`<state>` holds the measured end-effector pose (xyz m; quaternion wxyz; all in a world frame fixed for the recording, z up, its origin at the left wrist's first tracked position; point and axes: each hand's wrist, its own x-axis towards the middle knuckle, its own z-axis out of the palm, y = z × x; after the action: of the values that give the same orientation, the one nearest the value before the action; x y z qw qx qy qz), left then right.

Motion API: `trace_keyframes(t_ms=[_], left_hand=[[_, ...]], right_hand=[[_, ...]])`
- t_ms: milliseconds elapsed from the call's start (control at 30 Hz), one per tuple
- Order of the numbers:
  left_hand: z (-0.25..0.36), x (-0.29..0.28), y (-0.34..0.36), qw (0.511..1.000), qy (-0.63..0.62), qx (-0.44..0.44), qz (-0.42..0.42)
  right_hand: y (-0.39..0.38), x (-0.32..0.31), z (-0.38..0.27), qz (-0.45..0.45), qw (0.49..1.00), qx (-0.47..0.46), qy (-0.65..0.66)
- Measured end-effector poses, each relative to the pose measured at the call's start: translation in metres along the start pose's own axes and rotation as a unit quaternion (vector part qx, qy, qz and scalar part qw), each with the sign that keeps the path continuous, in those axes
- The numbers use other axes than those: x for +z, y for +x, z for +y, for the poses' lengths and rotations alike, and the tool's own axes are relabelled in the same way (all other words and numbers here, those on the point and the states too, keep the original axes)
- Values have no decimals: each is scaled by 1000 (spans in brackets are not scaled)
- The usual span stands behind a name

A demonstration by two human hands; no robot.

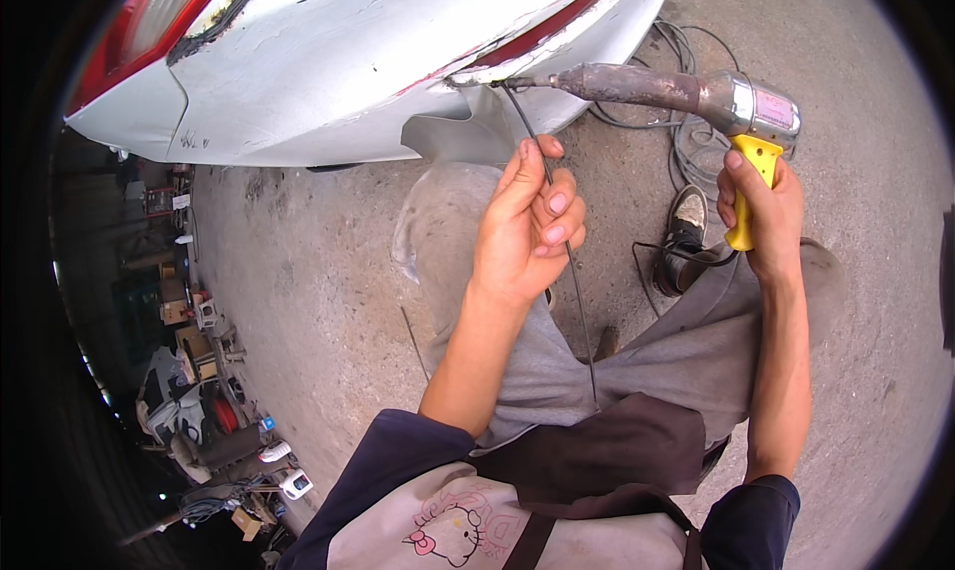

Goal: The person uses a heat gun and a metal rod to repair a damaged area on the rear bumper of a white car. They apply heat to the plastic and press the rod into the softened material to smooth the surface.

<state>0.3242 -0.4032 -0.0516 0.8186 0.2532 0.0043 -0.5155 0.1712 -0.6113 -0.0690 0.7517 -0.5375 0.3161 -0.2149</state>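
Note:
A white car bumper (288, 93) with chipped paint, dark red patches and a torn lower edge spans the top of the view. My left hand (522, 217) grips a long thin dark rod (585, 321) between its fingers. The rod's upper end meets the damaged edge of the bumper, and its lower end hangs over my lap. My right hand (778, 217) is wrapped round the yellow handle of a hot air gun (637, 85). The gun's narrow nozzle points left at the same spot, at or very near the rod's tip.
A grey cable (686, 147) lies coiled on the concrete floor (298, 262) behind the gun. My shoe (684, 227) stands near it, and a black cord runs down from the handle. Along the left, boxes, bottles and assorted clutter (204, 401) line the floor. Another thin rod (414, 341) shows beside my left forearm.

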Motion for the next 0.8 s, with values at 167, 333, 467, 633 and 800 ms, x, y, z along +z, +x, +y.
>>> trace_keyframes(t_ms=[167, 333, 467, 633, 800], left_hand=[[1, -4, 0, 1000, 19, 6, -21], [1, -8, -4, 1000, -23, 8, -16], [5, -13, -7, 999, -30, -20, -13], [4, -8, -10, 999, 0, -35, -19], [1, -12, -8, 999, -1, -19, -27]], right_hand=[[0, 1, -1, 3, 1000, 0, -3], [0, 0, -1, -1, 1000, -4, 4], [-1, -2, -1, -2, 1000, -5, 3], [-1, -2, -2, 0, 1000, -4, 0], [-1, -2, -2, -3, 1000, -3, 3]])
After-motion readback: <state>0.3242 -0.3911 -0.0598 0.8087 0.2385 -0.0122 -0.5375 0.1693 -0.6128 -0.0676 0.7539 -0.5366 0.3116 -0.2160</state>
